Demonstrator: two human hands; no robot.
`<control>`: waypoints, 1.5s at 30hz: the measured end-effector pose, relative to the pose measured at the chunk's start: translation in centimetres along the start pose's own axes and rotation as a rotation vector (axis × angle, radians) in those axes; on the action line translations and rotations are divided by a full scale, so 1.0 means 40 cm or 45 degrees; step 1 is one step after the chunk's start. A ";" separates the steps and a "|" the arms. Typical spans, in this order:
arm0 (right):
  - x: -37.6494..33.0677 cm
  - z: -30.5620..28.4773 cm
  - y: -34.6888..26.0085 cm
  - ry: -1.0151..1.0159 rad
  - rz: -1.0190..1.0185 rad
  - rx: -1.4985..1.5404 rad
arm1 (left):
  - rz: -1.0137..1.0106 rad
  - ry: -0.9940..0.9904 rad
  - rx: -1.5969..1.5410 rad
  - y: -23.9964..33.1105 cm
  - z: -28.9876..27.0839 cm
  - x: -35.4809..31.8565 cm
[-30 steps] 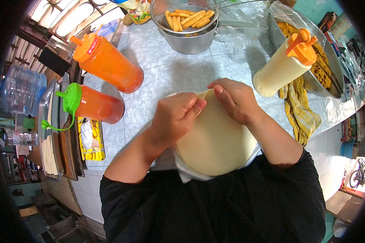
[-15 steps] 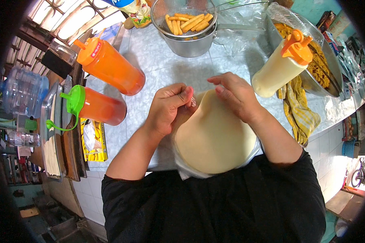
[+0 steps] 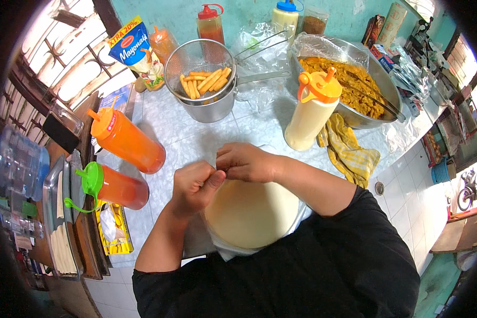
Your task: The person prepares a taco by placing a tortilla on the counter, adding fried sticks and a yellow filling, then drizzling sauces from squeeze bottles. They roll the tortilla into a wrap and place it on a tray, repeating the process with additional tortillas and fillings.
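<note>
Sheet [image 3: 252, 214]: risking tearing from uneven pulling.
Left hand [image 3: 195, 185]: sitting curled, hiding any grip.
Right hand [image 3: 247, 163]: likewise curled, hiding any grip.

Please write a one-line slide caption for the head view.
Left hand and right hand close together over a round pale sheet, fries in a strainer beyond.

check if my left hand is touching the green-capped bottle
Apart: the head view shows tabletop between the left hand and the green-capped bottle.
</note>
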State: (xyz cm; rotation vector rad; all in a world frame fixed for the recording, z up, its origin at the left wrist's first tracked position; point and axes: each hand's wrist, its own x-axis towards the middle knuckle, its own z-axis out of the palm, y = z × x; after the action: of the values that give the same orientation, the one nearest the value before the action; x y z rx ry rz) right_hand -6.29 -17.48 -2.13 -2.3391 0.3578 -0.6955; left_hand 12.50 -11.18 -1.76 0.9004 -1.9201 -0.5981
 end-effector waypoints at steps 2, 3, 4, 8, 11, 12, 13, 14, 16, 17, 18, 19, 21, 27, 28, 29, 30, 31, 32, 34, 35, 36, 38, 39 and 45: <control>0.002 0.008 -0.015 -0.010 -0.007 -0.038 | -0.125 0.091 -0.180 -0.041 -0.004 -0.015; -0.002 0.014 -0.020 0.009 -0.035 -0.153 | -0.357 0.180 -0.539 -0.030 0.000 -0.005; -0.004 0.022 -0.030 0.036 -0.078 -0.193 | -0.396 0.196 -0.448 -0.043 -0.001 0.001; 0.003 0.054 -0.064 0.077 -0.128 -0.259 | -0.714 0.073 -0.150 -0.059 0.001 0.011; 0.003 0.085 -0.067 0.182 -0.096 -0.286 | -1.268 0.032 -0.696 -0.073 0.022 0.009; 0.005 0.092 -0.072 0.157 -0.041 -0.276 | -1.192 -0.007 -0.492 -0.084 0.025 0.000; 0.007 0.097 -0.076 0.131 0.013 -0.266 | -1.112 -0.043 -0.289 -0.109 0.030 -0.021; 0.005 0.099 -0.077 0.113 0.079 -0.262 | -1.019 -0.101 -0.083 -0.110 0.034 -0.014; 0.001 0.097 -0.084 0.018 0.186 -0.171 | -0.833 -0.194 0.353 -0.080 0.034 0.013; 0.000 0.091 -0.089 -0.029 0.239 -0.122 | -0.731 -0.240 0.575 -0.064 0.034 0.030; 0.002 0.086 -0.103 -0.084 0.268 -0.110 | -0.667 -0.204 0.595 -0.065 0.035 0.029; 0.002 0.078 -0.120 -0.140 0.296 -0.098 | -0.604 -0.168 0.616 -0.072 0.038 0.027; -0.004 0.066 -0.146 -0.168 0.303 -0.069 | -0.472 -0.127 0.679 -0.080 0.040 0.027; -0.041 0.070 -0.199 -0.189 0.276 -0.066 | -0.367 -0.099 0.759 -0.091 0.036 0.023; -0.043 0.065 -0.211 -0.176 0.248 -0.074 | -0.347 -0.052 0.705 -0.103 0.035 0.022; -0.046 0.063 -0.222 -0.162 0.219 -0.081 | -0.326 -0.002 0.653 -0.111 0.033 0.016; -0.054 0.060 -0.229 -0.140 0.170 -0.067 | -0.370 -0.027 0.652 -0.103 0.031 0.022; -0.060 0.057 -0.234 -0.120 0.123 -0.057 | -0.411 -0.047 0.644 -0.088 0.028 0.031; -0.065 0.056 -0.238 -0.100 0.077 -0.046 | -0.451 -0.067 0.635 -0.082 0.024 0.033; -0.071 0.052 -0.252 -0.084 -0.004 -0.037 | -0.411 -0.054 0.666 -0.092 0.021 0.032; -0.073 0.054 -0.257 -0.074 -0.043 -0.032 | -0.389 -0.048 0.682 -0.096 0.018 0.029; -0.075 0.055 -0.258 -0.060 -0.092 -0.013 | -0.383 -0.038 0.689 -0.100 0.017 0.028; -0.078 0.057 -0.261 -0.030 -0.186 0.029 | -0.370 -0.017 0.705 -0.108 0.012 0.026; -0.079 0.051 -0.265 -0.061 -0.201 -0.005 | -0.379 -0.020 0.722 -0.114 0.010 0.027; -0.080 0.017 -0.297 -0.093 -0.325 -0.136 | -0.295 0.062 0.764 -0.149 -0.002 0.026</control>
State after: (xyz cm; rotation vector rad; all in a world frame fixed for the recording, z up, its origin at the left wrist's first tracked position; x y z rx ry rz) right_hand -7.72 -6.95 4.13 -2.5316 0.0647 -0.7223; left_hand 14.29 -15.67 -5.38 1.5124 -1.9954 -0.1139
